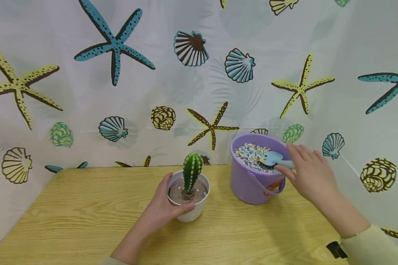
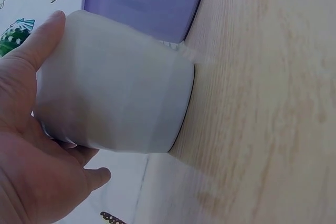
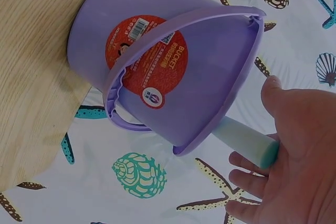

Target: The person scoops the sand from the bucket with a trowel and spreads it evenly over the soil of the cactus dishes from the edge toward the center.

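Note:
A white flowerpot (image 1: 189, 213) stands upright on the table with a green ribbed cactus (image 1: 192, 173) in brown soil. My left hand (image 1: 164, 204) grips the pot from its left side, thumb along the near wall. To its right is a purple bucket (image 1: 248, 187) filled with small multicoloured beads (image 1: 252, 152). A light blue toy shovel (image 1: 273, 158) lies with its blade on the beads and its handle (image 3: 244, 141) over the rim. My right hand (image 1: 313, 173) is around that handle with thumb and fingers spread to either side, the handle's end at the palm.
The wood-grain table (image 1: 86, 213) runs back to a white cloth (image 1: 169, 92) printed with starfish and shells, hanging behind it. The bucket's purple carrying handle (image 3: 173, 30) hangs over its labelled side. A small black object (image 1: 336, 250) shows by the right sleeve.

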A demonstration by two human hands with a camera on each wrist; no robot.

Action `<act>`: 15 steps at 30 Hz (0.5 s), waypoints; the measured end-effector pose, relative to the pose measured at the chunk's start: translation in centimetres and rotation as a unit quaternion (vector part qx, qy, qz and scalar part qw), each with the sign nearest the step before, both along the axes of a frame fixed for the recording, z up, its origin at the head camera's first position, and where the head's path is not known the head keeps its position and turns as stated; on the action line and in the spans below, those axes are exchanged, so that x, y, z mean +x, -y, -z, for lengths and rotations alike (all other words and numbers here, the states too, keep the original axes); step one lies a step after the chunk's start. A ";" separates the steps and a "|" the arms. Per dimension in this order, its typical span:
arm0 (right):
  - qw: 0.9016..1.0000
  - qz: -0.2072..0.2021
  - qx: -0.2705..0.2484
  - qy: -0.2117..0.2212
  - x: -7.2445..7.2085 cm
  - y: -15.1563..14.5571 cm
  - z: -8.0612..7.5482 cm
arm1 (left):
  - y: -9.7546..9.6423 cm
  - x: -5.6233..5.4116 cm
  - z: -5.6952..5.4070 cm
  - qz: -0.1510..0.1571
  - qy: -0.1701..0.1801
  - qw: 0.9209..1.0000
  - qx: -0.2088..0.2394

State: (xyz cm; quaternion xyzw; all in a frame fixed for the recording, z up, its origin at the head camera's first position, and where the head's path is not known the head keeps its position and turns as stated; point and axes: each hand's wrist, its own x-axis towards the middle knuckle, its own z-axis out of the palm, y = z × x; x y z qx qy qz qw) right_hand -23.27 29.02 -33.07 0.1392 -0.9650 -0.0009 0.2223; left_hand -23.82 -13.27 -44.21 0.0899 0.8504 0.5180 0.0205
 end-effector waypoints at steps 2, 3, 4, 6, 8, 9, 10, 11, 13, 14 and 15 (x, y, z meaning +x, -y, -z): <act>1.000 0.004 -0.002 0.003 -0.1 -0.1 -0.2 | 0.0 0.0 0.1 0.000 0.000 1.000 0.005; 1.000 0.007 -0.002 0.006 -0.1 -0.1 -0.3 | 0.1 -0.1 0.2 0.000 0.001 1.000 0.007; 1.000 0.011 0.000 0.010 -0.1 -0.2 -0.4 | 0.1 -0.1 0.3 0.001 0.002 1.000 0.009; 1.000 0.016 0.003 0.016 -0.2 -0.2 -0.6 | 0.1 -0.2 0.4 0.001 0.003 1.000 0.014; 1.000 0.020 0.005 0.021 -0.3 -0.2 -0.8 | 0.1 -0.2 0.5 0.000 0.004 1.000 0.021; 0.999 0.022 0.006 0.022 -0.4 -0.3 -0.8 | 0.1 -0.2 0.6 0.000 0.005 1.000 0.026; 0.999 0.025 0.007 0.025 -0.5 -0.3 -0.9 | 0.2 -0.2 0.6 0.000 0.005 0.999 0.032; 0.999 0.027 0.006 0.028 -0.6 -0.3 -1.0 | 0.2 -0.2 0.7 -0.001 0.006 0.999 0.037; 0.999 0.035 0.004 0.037 -0.7 -0.3 -1.1 | 0.1 -0.2 0.7 -0.001 0.008 0.999 0.047; 0.998 0.039 0.004 0.041 -0.8 -0.3 -1.2 | 0.2 -0.3 0.8 0.000 0.007 0.999 0.051; 0.998 0.043 0.005 0.046 -0.9 -0.3 -1.2 | 0.1 -0.3 0.8 0.000 0.007 0.999 0.052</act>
